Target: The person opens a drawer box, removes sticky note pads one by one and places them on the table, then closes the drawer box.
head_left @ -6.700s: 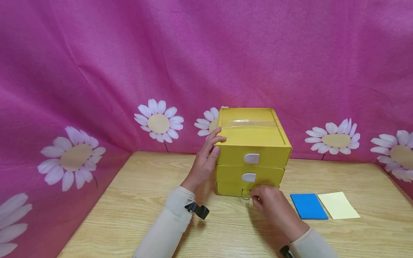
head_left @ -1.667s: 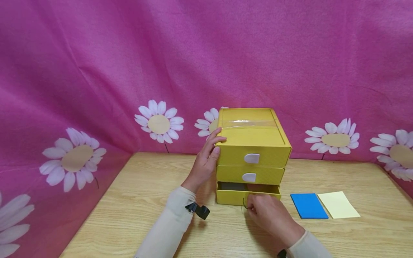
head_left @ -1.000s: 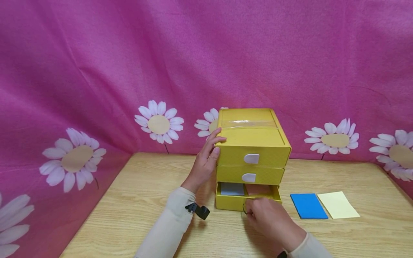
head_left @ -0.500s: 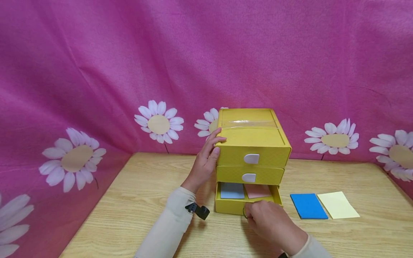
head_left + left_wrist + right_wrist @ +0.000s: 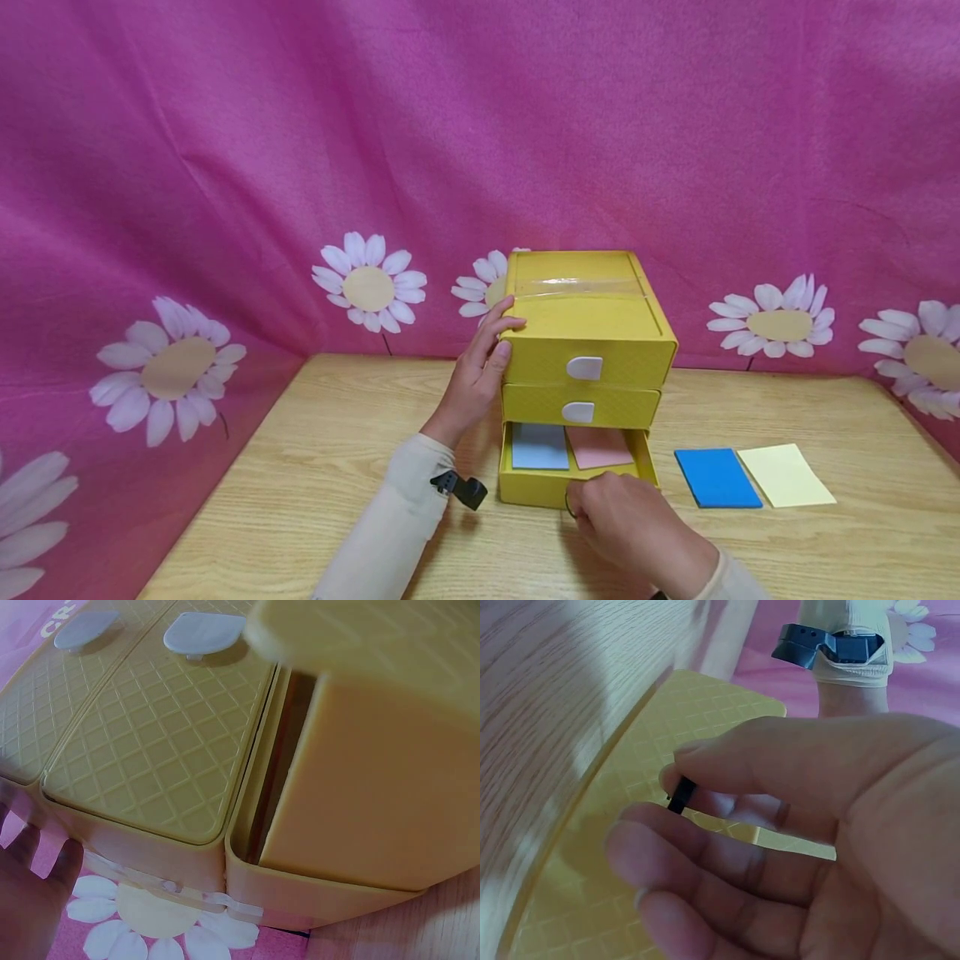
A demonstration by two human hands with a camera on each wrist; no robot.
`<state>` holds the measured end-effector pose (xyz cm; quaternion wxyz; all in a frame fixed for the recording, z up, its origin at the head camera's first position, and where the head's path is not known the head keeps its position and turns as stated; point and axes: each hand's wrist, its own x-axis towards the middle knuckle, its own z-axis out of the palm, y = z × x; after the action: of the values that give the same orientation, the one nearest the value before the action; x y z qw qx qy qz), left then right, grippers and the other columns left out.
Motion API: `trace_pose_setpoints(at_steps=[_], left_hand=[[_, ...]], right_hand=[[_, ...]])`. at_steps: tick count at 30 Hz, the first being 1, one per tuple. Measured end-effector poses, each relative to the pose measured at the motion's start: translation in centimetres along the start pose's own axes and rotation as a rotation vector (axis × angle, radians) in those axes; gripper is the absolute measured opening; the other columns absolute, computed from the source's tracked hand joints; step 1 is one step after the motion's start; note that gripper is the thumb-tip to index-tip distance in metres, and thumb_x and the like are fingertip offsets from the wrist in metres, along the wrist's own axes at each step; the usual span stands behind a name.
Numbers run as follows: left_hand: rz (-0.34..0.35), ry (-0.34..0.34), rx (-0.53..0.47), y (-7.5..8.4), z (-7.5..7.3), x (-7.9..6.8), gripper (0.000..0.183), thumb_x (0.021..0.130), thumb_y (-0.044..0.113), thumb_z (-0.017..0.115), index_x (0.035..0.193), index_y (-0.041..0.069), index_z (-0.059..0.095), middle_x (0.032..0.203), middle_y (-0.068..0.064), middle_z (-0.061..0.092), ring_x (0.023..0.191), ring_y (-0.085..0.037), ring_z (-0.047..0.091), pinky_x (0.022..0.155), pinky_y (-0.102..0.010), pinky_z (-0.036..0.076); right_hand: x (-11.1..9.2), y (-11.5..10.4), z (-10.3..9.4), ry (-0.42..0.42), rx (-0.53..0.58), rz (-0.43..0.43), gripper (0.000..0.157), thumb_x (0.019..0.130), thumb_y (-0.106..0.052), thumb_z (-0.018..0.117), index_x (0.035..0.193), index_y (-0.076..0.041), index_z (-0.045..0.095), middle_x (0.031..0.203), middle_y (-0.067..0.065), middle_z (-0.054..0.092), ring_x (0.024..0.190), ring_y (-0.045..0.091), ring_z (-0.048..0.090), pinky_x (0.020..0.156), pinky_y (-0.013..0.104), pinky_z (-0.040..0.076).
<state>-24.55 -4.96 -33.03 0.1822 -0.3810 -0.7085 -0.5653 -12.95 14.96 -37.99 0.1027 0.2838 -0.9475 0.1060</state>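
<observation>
Drawer (image 5: 532, 490) | right hand (image 5: 633, 525) pinches loop (image 5: 680, 796) | left hand (image 5: 472, 379) unclenched | pink pad (image 5: 600, 451): head view only

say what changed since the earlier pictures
The right hand, pinching a thin black loop handle, has pulled the yellow bottom drawer out toward the person, revealing a light blue rectangular pad and a pink one inside. The left hand on the yellow three-drawer box, closed upper drawers, bright blue rectangular pad and pale yellow sheet stayed put.
</observation>
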Motion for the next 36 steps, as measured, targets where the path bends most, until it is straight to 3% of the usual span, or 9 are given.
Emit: trace_pose_setpoints(at_steps=[6,11,16,20,23,27,36], left_hand=[[0.016,0.006,0.016,-2.8,0.3,-0.1,0.031,0.103,0.007,0.038,0.132,0.01,0.049,0.157,-0.002,0.028,0.144,-0.017,0.022,0.115,-0.04,0.025],[0.025,0.001,0.014,-3.3,0.3,-0.1,0.031,0.104,0.013,0.038,0.133,0.014,0.049,0.157,0.005,0.027,0.144,-0.014,0.022,0.115,-0.039,0.024],[0.005,0.001,0.025,-2.7,0.3,0.0,0.031,0.104,0.009,0.038,0.133,0.012,0.048,0.157,0.002,0.027,0.145,-0.014,0.021,0.115,-0.039,0.024],[-0.004,-0.002,0.013,-0.9,0.1,0.0,0.03,0.103,0.004,0.037,0.131,0.005,0.048,0.156,-0.01,0.028,0.145,-0.02,0.022,0.115,-0.043,0.023],[-0.014,-0.007,0.009,0.4,0.0,0.0,0.029,0.103,0.003,0.037,0.129,0.001,0.048,0.155,-0.016,0.028,0.145,-0.023,0.023,0.115,-0.044,0.023],[-0.027,-0.009,0.011,0.7,-0.1,0.0,0.029,0.102,0.002,0.037,0.129,0.001,0.048,0.155,-0.016,0.028,0.145,-0.023,0.023,0.115,-0.043,0.023],[-0.023,-0.01,0.008,0.6,0.0,0.0,0.03,0.103,0.005,0.037,0.131,0.002,0.047,0.155,-0.015,0.028,0.145,-0.023,0.022,0.115,-0.042,0.023]], right_hand=[[-0.2,-0.3,-0.3,-0.024,0.006,0.0,0.036,0.071,-0.001,0.068,0.056,-0.024,0.044,0.05,-0.014,0.034,0.048,0.005,0.034,0.042,0.024,0.027],[-0.4,-0.4,-0.5,-0.057,0.009,0.014,0.034,0.071,-0.003,0.069,0.057,-0.024,0.045,0.05,-0.013,0.036,0.048,0.006,0.036,0.042,0.025,0.028],[-0.5,-0.6,-0.6,-0.104,0.0,0.034,0.033,0.073,-0.003,0.069,0.059,-0.023,0.046,0.051,-0.012,0.037,0.049,0.007,0.036,0.042,0.026,0.029],[-0.5,-0.8,-0.7,-0.171,0.016,0.049,0.029,0.077,-0.003,0.07,0.064,-0.02,0.051,0.054,-0.009,0.042,0.05,0.008,0.038,0.044,0.026,0.032],[-0.6,-0.9,-0.7,-0.177,0.011,0.034,0.027,0.078,-0.005,0.07,0.065,-0.02,0.053,0.054,-0.008,0.045,0.049,0.008,0.04,0.043,0.026,0.033],[-0.8,-1.0,-0.7,-0.155,-0.006,-0.002,0.027,0.077,-0.005,0.069,0.062,-0.02,0.052,0.053,-0.008,0.045,0.048,0.008,0.04,0.042,0.027,0.033],[-0.9,-1.3,-1.0,-0.246,0.059,0.035,0.024,0.079,-0.006,0.07,0.063,-0.018,0.056,0.053,-0.008,0.045,0.05,0.007,0.039,0.045,0.025,0.034]])
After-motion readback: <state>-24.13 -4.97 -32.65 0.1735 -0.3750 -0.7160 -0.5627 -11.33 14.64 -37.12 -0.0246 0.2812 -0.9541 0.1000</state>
